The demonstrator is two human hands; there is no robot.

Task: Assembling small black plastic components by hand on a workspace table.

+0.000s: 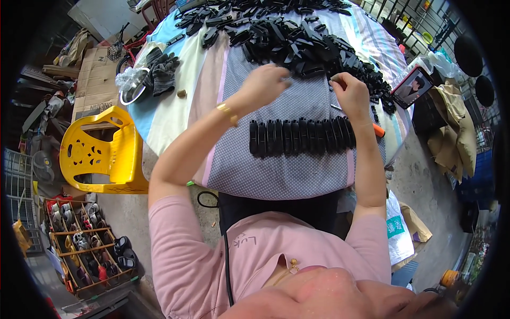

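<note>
Left hand (264, 82), fingers curled, reaches the heap of black plastic pieces (297, 42) just ahead; right hand (350, 94) pinches something small beside it.

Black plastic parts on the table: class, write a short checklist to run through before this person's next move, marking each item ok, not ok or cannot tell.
1. Left hand at the loose pile of black parts: ok.
2. Right hand holds a part: cannot tell, fingers pinch something small.
3. Row of finished parts lined up neatly: ok.
4. Orange-handled tool within reach beside the row: ok.
5. Free cloth below the row for more parts: ok.
6. Phone upright at the table edge: ok.
</note>
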